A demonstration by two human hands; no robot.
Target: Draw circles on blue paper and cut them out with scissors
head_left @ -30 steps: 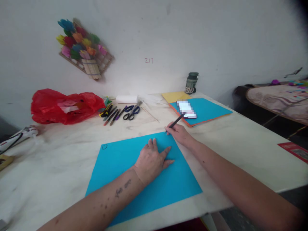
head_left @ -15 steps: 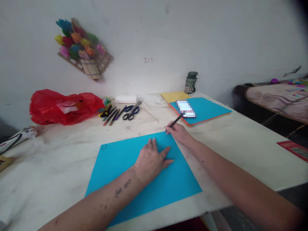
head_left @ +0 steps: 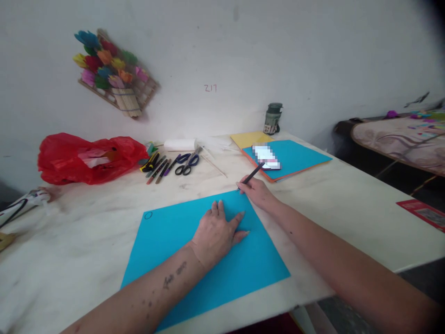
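Observation:
A sheet of blue paper (head_left: 167,241) lies flat before me, with a small black oval (head_left: 148,215) drawn in its far left corner. My left hand (head_left: 215,229) rests on the sheet, fingers spread and holding nothing. Between the fingers of my right hand (head_left: 255,190) is a dark pen (head_left: 253,174), slanting up to the right. Its lower end is at the far right corner of the paper; the fingers partly hide the tip, and I cannot make out a mark there.
Beyond the sheet lie a phone (head_left: 266,157) on stacked coloured paper (head_left: 299,155), scissors (head_left: 187,164), several markers (head_left: 160,169) and a red plastic bag (head_left: 90,160). A green bottle (head_left: 273,118) stands by the wall. A glue gun (head_left: 26,204) is at the left.
The whole view has shifted slightly, so things appear a little further left. Both hands keep their places on the paper, and the pen stays at the far right corner.

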